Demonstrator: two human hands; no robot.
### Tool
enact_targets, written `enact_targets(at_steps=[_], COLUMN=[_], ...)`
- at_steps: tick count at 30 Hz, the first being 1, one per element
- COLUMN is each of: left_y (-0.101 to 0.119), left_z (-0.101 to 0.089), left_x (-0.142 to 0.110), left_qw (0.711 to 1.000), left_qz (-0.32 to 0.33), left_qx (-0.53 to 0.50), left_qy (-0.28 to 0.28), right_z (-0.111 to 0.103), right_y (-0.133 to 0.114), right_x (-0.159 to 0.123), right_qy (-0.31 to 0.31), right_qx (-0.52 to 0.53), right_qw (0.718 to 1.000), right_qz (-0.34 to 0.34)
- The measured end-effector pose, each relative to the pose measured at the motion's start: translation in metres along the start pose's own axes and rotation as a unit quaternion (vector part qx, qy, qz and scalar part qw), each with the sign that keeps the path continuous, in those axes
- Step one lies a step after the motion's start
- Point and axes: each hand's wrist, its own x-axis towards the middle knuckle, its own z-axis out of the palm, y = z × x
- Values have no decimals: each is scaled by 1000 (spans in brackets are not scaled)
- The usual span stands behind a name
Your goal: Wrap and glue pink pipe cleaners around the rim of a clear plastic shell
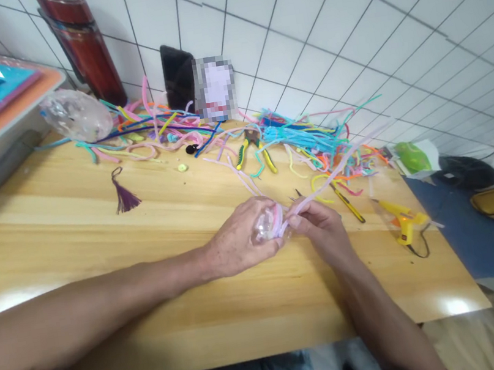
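My left hand (237,242) is closed around a small clear plastic bottle (263,226), held just above the wooden table. Pink and pale lilac pipe cleaner is wound round one end of it. Between the thumb and fingers of my right hand (322,226) is a lilac pipe cleaner (341,161), pinched where it meets the bottle. Its long free part stretches up and to the right. The bottle is partly hidden by my left fingers, so its full shape cannot be made out.
Loose pipe cleaners (299,134) lie along the tiled wall, with green-yellow pliers (271,160) among them. A yellow cutter (348,202) and yellow glue gun (403,220) lie to the right. A purple tassel (125,194), clear bottle (79,116) and red thermos (88,54) are left.
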Motion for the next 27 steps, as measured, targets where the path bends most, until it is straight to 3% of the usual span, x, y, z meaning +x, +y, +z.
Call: enact_targets(at_steps=[8,27], left_y=[-4,-6], left_z=[0,-7], left_x=[2,-1], left_qw=[1000,999], left_qz=[-8,-8], left_qx=[10,5], left_qy=[-17,-54], right_z=[3,5], right_y=[4,7], right_x=[1,4], right_qy=[-25,-2], right_qx=[-63,-36], right_qw=[998,999], right_qz=[-12,1])
